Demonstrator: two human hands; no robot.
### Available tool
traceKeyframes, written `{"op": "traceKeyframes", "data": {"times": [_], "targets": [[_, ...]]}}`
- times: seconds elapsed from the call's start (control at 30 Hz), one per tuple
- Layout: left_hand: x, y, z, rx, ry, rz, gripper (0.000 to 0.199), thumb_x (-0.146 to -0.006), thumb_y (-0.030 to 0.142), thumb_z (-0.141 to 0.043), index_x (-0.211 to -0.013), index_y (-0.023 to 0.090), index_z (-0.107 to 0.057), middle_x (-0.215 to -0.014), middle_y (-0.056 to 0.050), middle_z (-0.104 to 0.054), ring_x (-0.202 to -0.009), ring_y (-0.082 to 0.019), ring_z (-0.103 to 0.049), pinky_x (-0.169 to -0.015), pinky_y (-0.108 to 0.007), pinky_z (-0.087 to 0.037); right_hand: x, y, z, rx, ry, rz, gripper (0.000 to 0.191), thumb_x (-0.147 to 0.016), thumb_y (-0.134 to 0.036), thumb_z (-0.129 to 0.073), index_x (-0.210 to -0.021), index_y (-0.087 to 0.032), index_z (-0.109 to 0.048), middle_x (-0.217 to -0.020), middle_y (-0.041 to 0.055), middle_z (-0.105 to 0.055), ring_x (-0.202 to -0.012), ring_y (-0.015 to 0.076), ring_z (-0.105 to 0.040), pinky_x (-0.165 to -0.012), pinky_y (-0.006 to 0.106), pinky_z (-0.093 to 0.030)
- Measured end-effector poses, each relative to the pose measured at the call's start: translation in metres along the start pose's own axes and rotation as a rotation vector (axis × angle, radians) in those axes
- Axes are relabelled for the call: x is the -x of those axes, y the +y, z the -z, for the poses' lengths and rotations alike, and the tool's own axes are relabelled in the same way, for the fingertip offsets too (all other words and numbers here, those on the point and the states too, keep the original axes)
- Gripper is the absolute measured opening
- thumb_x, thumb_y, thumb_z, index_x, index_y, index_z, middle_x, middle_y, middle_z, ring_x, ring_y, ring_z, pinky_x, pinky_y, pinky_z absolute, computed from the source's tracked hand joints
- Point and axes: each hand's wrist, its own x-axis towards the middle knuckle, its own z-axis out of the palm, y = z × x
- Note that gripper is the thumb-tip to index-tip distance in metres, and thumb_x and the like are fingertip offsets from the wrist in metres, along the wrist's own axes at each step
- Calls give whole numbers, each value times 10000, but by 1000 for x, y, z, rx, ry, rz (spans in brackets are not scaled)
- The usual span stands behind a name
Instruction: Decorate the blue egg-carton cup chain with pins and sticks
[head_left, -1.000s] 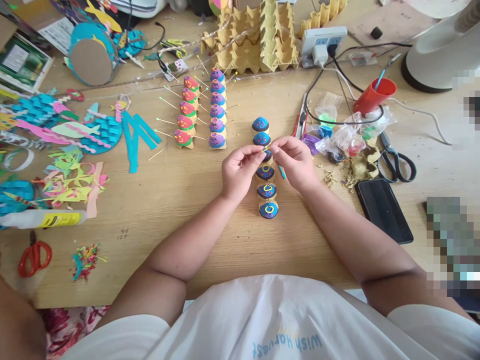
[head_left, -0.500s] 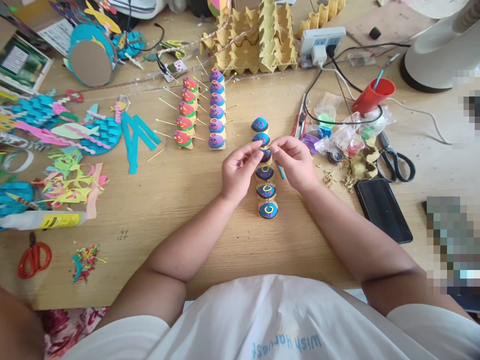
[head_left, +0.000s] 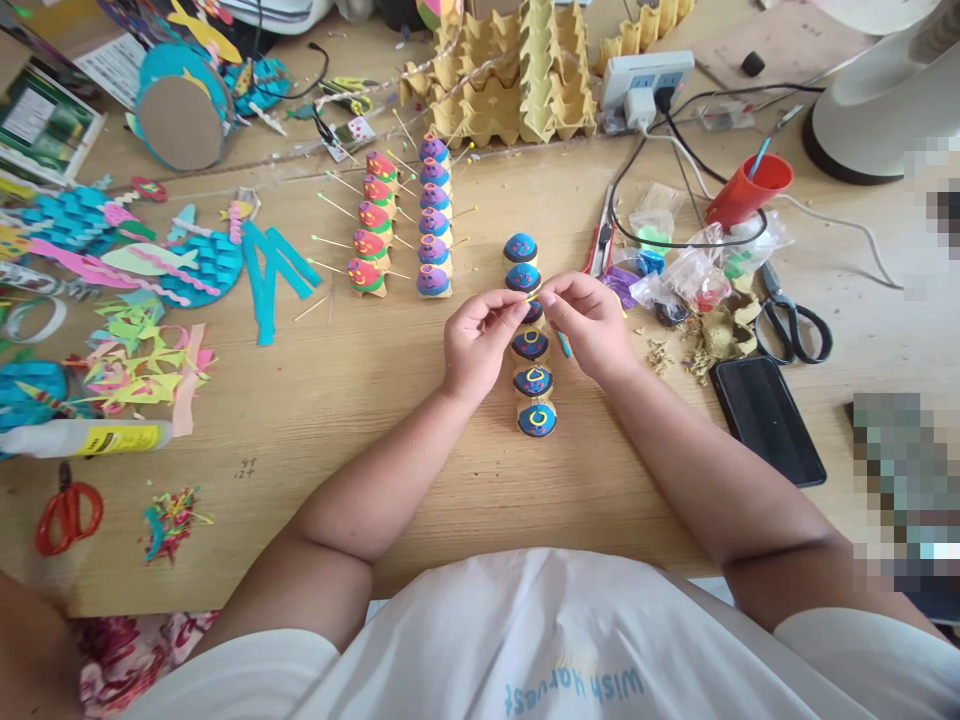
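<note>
A thin yellow strip, perhaps modelling clay, (head_left: 531, 297) is stretched between my fingertips. My left hand (head_left: 484, 340) pinches one end of it, and my right hand (head_left: 589, 320) pinches the other. Both hands hover over an egg-carton strip (head_left: 536, 381) whose domes are covered in blue with small faces. The nearer three domes carry yellow rings; the far two, such as the end dome (head_left: 520, 247), show no ring. The dome under my fingers is partly hidden. A small blue stick (head_left: 563, 344) lies beside my right hand.
Left stand a red-green carton caterpillar (head_left: 370, 216) and a purple one (head_left: 433, 222) with pins. Right are a box cutter (head_left: 601, 240), clay bags (head_left: 694, 270), black scissors (head_left: 793, 325), a phone (head_left: 766, 420) and a red cup (head_left: 750, 192). Egg trays (head_left: 495, 80) lie behind.
The yellow strip now lies straighter between my fingertips, which have shifted very slightly. The domes and the other things stay in place.
</note>
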Motion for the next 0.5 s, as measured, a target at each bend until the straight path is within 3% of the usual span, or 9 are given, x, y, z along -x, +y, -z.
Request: {"op": "traceKeyframes", "data": {"times": [0.27, 0.5], "targets": [[-2, -4, 1, 17, 9, -12, 276, -873, 528, -852, -928, 259, -829, -894, 15, -814, -829, -94, -742, -809, -221, -606, 0, 5, 4, 35, -26, 47, 500, -860, -689, -811, -800, -210, -678, -708, -34, -595, -650, 96, -508, -690, 276, -484], [-2, -5, 1, 85, -26, 2, 320, -875, 559, -842, -1092, 325, -832, -964, 17, -808, -870, -106, -770, -824, -242, -614, -1, 6, 3, 28, -8, 71, 491, -906, -667, -776, -769, -208, -671, -676, -39, -574, -607, 83, -472, -656, 263, -476]]}}
